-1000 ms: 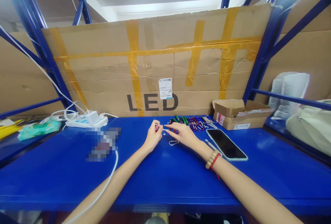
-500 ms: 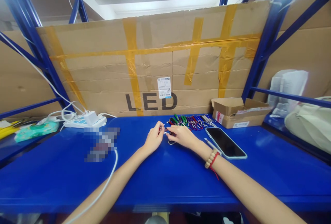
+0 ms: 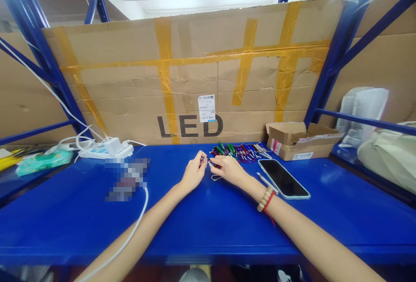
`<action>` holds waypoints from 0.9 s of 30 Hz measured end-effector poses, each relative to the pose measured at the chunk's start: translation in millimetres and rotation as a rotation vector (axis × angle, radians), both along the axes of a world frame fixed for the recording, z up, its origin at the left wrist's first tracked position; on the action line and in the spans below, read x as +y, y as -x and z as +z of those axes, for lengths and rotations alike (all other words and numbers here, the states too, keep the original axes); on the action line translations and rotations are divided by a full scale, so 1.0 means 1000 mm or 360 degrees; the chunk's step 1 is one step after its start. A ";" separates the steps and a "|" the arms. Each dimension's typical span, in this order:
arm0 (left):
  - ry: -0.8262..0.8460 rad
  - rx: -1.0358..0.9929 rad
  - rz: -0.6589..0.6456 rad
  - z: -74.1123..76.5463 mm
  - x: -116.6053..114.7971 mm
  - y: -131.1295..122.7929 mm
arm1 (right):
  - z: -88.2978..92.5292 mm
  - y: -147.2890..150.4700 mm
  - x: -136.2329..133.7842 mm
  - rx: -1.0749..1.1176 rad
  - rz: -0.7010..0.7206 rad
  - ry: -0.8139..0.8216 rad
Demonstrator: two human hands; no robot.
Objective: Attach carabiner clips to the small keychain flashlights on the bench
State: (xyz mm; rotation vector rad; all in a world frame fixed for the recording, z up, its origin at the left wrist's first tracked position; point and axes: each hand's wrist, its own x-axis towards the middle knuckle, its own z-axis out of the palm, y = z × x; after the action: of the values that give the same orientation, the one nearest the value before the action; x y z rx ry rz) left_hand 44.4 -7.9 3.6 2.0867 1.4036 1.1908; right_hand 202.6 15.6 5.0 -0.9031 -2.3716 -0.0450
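My left hand (image 3: 194, 172) is closed with its fingertips pinched around a small reddish piece, mostly hidden by the fingers. Just to its right, my right hand (image 3: 228, 169) is closed on a thin dark object with a pale tip, which points toward the left hand. Its kind is too small to make out. Beneath the right fingers a small pale loop (image 3: 216, 178) lies on the blue table (image 3: 208, 217). Behind the right hand is a pile of small colourful metal pieces (image 3: 250, 152), green, purple, red, blue and silver, some looking like clips.
Right of my hand lie a phone (image 3: 284, 179) and a white pen-like stick (image 3: 264, 181). An open cardboard box (image 3: 292, 143) stands behind them. At left are a power strip (image 3: 104, 151), a white cable (image 3: 143, 208) and a green packet (image 3: 45, 163). Tall cardboard (image 3: 195, 78) closes the back.
Both hands stay nearly in place. The right fingers have shifted slightly, and the pale tip of the thin object now sits a little higher. The camera view has tilted slightly.
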 end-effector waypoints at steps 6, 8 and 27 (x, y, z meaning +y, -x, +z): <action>-0.0007 -0.0020 -0.0011 0.000 -0.001 -0.001 | 0.000 0.001 0.001 0.0097 0.0001 -0.0031; -0.0007 -0.0051 -0.0004 -0.001 -0.001 -0.002 | 0.000 0.001 0.001 0.0108 0.0015 -0.0039; 0.0067 0.0234 0.0299 -0.003 -0.001 -0.009 | 0.002 0.002 -0.005 0.0190 -0.0016 -0.0295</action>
State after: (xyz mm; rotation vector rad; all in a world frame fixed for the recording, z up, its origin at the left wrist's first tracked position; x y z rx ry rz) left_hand 53.0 -9.0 1.0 2.0871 1.7091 1.0836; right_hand 200.6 10.4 7.3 -0.8063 -2.2109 -0.2060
